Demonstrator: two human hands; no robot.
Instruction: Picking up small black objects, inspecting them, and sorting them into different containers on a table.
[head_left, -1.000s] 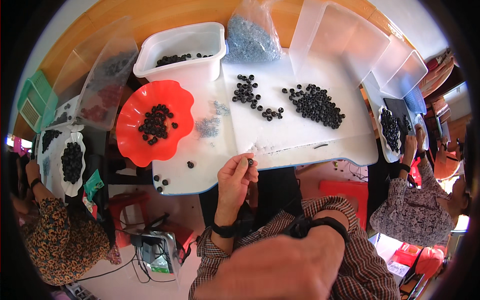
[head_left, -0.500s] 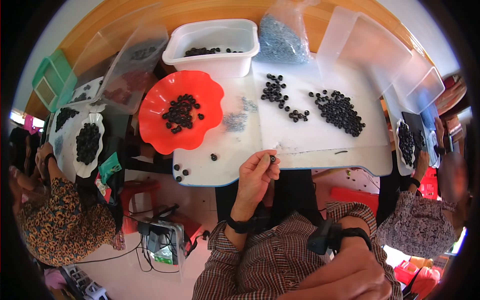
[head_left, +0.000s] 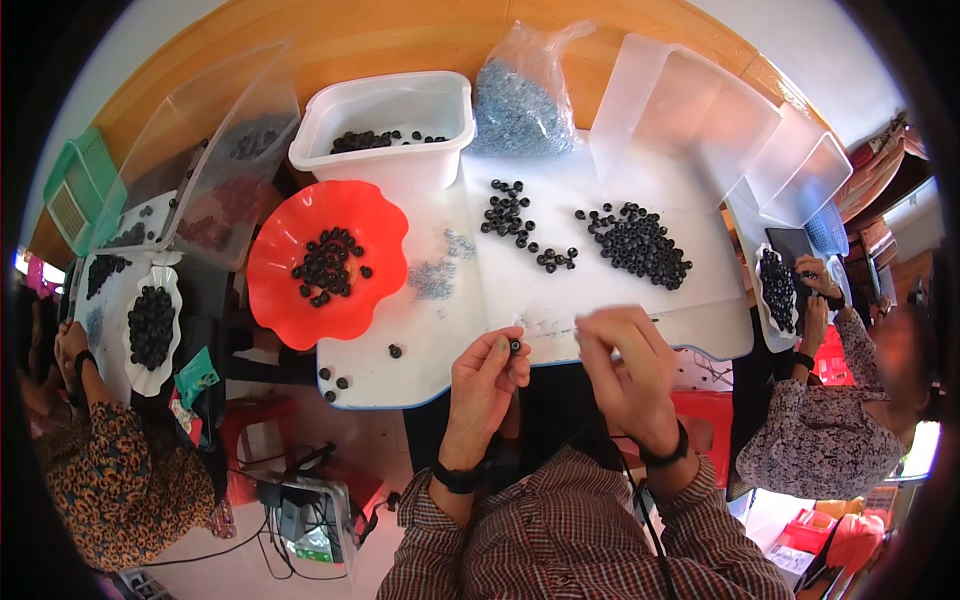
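Note:
My left hand [head_left: 484, 378] is closed in a pinch at the table's front edge, holding a small round black part [head_left: 515, 346] with a lighter centre. Right of it, my right hand [head_left: 630, 372] hovers over the edge, thumb and fingertips together; whatever it may pinch is too small to make out. Beyond lie a large pile of similar black parts [head_left: 640, 245] and a looser cluster [head_left: 507, 215]. Tiny bluish-grey pieces [head_left: 433, 280] are scattered on the white tabletop [head_left: 440, 345]. At left, a red scalloped bowl [head_left: 375, 290] holds more black parts.
A white tub [head_left: 400, 172] with black parts stands at the back, beside a clear bag [head_left: 520, 105] of bluish-grey pieces. Clear plastic bins [head_left: 690, 110] rise at back right. Several loose black parts [head_left: 395, 351] lie front left. People work at left [head_left: 130, 450] and right [head_left: 830, 430].
My right hand has come up from near my body to the table's front edge, beside the left. My left hand keeps its pinch on the black part. The whole view has shifted slightly.

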